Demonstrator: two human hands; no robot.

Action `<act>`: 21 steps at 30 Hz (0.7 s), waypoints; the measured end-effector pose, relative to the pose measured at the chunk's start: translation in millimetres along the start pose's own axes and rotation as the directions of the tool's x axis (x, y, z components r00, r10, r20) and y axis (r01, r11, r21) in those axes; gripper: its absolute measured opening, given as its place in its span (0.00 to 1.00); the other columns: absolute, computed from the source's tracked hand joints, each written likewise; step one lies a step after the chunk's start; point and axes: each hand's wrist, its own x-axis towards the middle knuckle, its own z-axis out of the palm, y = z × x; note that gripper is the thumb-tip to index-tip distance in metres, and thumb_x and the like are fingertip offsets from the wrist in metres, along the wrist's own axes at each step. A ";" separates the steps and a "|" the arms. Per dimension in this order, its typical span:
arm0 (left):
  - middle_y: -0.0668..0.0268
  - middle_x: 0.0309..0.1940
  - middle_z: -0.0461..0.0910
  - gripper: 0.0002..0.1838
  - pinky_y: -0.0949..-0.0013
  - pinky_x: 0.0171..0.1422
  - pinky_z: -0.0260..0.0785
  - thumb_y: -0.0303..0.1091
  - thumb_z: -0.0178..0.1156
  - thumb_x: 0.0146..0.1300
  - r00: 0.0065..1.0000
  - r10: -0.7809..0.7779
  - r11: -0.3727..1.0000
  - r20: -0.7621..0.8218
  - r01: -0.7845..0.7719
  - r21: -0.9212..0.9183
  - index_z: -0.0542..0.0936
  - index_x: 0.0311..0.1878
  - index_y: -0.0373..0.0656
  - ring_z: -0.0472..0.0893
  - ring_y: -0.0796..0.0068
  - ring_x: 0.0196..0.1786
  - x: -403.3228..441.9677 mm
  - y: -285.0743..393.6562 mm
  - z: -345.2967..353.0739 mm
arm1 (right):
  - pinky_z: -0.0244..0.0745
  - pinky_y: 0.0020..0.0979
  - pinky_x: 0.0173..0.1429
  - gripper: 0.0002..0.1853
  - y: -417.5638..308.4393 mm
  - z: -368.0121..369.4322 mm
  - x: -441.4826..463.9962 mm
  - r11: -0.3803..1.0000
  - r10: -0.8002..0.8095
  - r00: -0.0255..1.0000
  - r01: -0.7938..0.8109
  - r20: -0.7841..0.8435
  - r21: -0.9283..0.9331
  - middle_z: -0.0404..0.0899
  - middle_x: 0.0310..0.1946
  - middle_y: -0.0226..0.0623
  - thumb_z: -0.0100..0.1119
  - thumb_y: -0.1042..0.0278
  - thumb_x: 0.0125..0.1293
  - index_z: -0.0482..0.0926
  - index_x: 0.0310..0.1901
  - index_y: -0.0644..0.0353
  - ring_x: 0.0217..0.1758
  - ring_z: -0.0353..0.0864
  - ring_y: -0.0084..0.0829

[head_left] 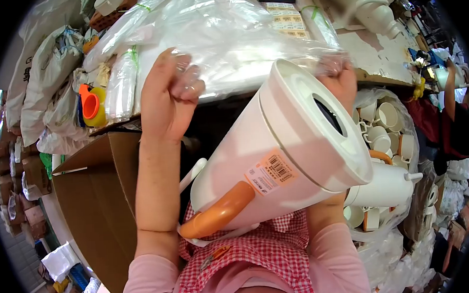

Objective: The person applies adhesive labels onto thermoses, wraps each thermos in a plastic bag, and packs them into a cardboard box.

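Between my two raised hands stretches a clear plastic bag [251, 53]. My left hand [175, 80] is closed with curled fingers on the bag's left edge. On the other side, my right hand [340, 77] grips the bag's right edge, partly veiled by film and by the jug. A large white jug [235, 152] lies tilted in front of my body, its lid end up and to the right, below the bag. It has an orange-brown handle [219, 211] and an orange-and-white barcode label [270, 171]. Neither hand touches the jug visibly.
Stacks of clear bags [122, 83] and label sheets [286, 19] lie on the table. An open cardboard box [94, 207] stands at left. At right are a plastic sack of white cups [387, 117] and another white jug [382, 186]. Another person's arm [449, 87] shows far right.
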 end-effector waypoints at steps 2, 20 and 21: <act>0.64 0.41 0.77 0.17 0.72 0.45 0.70 0.26 0.60 0.64 1.000 0.016 0.844 0.017 -0.023 0.536 0.76 0.56 0.34 0.72 0.80 0.35 4.5 -12.4 23.0 | 0.57 0.26 0.25 0.16 -22.9 16.5 -17.6 0.997 -0.028 0.993 0.036 0.115 -0.069 0.59 0.18 0.25 0.55 0.59 0.74 0.70 0.26 0.53 0.20 0.56 0.21; 0.70 0.23 0.71 0.05 0.69 0.28 0.66 0.30 0.60 0.50 0.686 0.068 -0.541 0.724 -0.585 0.604 0.73 0.27 0.45 0.75 0.72 0.25 -214.6 17.9 50.2 | 0.75 0.37 0.49 0.13 165.7 -52.0 -250.6 -0.033 -0.054 0.992 0.110 0.112 -0.993 0.76 0.39 0.41 0.62 0.75 0.62 0.75 0.48 0.64 0.41 0.77 0.35; 0.70 0.23 0.71 0.05 0.69 0.28 0.66 0.30 0.60 0.50 0.718 0.104 -0.583 0.688 -0.517 0.627 0.73 0.27 0.45 0.75 0.72 0.25 -242.8 11.1 43.9 | 0.76 0.38 0.51 0.15 163.2 -63.5 -261.6 -0.165 0.022 0.991 0.131 0.129 -0.978 0.78 0.41 0.42 0.62 0.76 0.61 0.76 0.50 0.65 0.43 0.79 0.36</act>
